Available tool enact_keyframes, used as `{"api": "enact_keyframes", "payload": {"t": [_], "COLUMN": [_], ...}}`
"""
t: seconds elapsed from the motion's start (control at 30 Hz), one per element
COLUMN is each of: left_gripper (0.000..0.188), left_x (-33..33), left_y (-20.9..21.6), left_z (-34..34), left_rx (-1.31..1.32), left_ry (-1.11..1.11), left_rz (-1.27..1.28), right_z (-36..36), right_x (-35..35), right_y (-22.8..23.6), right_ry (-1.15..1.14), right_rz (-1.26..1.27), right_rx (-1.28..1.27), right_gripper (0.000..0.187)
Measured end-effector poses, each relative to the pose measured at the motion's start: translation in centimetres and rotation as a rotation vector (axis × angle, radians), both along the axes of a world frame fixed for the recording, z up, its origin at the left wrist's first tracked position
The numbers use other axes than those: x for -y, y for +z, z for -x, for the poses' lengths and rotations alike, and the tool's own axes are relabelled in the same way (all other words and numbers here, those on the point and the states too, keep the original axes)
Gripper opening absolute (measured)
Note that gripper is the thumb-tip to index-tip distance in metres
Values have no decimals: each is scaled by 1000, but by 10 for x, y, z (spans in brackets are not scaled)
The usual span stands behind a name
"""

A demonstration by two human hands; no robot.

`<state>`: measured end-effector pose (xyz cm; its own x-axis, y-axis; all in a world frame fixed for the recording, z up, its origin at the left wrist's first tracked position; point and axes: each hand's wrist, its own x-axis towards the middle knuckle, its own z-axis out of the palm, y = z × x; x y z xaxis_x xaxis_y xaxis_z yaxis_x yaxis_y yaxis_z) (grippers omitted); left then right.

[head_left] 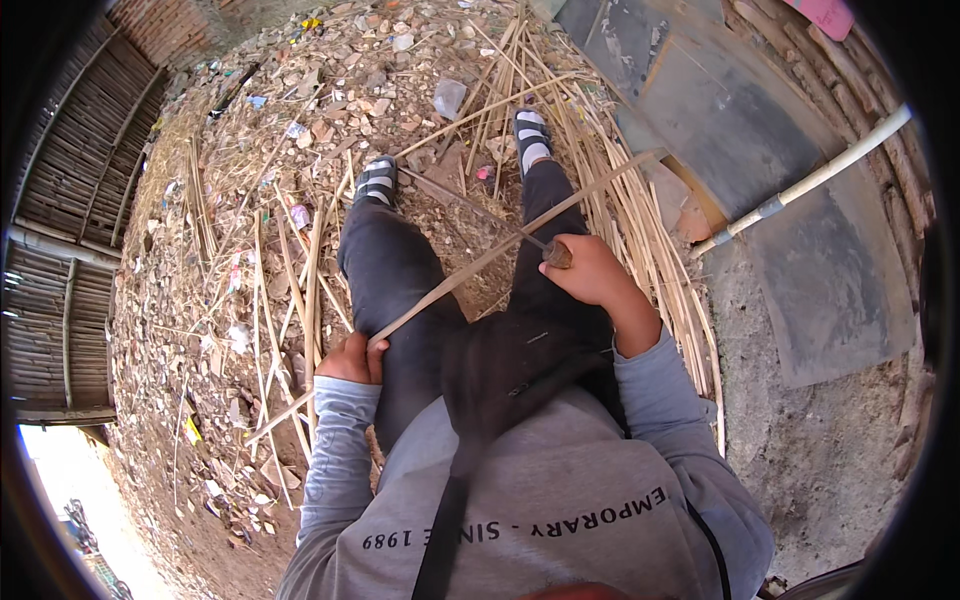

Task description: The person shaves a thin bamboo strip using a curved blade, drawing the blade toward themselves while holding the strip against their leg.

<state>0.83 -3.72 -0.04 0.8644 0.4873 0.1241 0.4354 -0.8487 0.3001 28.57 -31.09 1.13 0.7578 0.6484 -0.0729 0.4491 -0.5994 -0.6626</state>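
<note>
My left hand (352, 358), by my left thigh, is closed round a long bamboo strip (455, 280). The strip slants across both my legs, from the ground at lower left up to the right. My right hand (592, 270) grips the wooden handle (558, 255) of a long knife. Its thin dark blade (470, 207) points away to the upper left, between my shins. Near the handle, blade and strip cross; I cannot tell whether they touch there. My fingers partly hide the handle.
Many bamboo strips (645, 265) lie along my right leg, with more strips (312, 290) to my left. Rubble and scraps (220, 330) cover the ground. Dark sheets (740, 110) and a pale pole (810, 180) lie at right. A bamboo slat wall (65, 190) stands at left.
</note>
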Motion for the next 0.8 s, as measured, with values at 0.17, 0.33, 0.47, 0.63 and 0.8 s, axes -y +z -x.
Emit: {"api": "enact_keyframes", "payload": {"t": [0.17,0.33,0.47,0.63,0.8], "left_gripper": [34,35,35,35,34], "left_x": [-4,-4,2,1,-4], "left_y": [-7,-9,-1,3,-5], "left_z": [2,3,2,0,1], "left_rx": [-46,4,-7,-21,-78], "left_ry": [24,13,25,-2,23], "left_rz": [35,15,-26,-55,-16], "right_z": [23,7,-11,0,18], "right_x": [-15,-12,4,9,-11], "right_y": [13,19,3,7,17], "right_ry": [117,65,-41,-79,48], "right_rz": [23,76,56,95,71], "right_rx": [89,80,48,46,86], "right_gripper": [28,25,25,25,27]}}
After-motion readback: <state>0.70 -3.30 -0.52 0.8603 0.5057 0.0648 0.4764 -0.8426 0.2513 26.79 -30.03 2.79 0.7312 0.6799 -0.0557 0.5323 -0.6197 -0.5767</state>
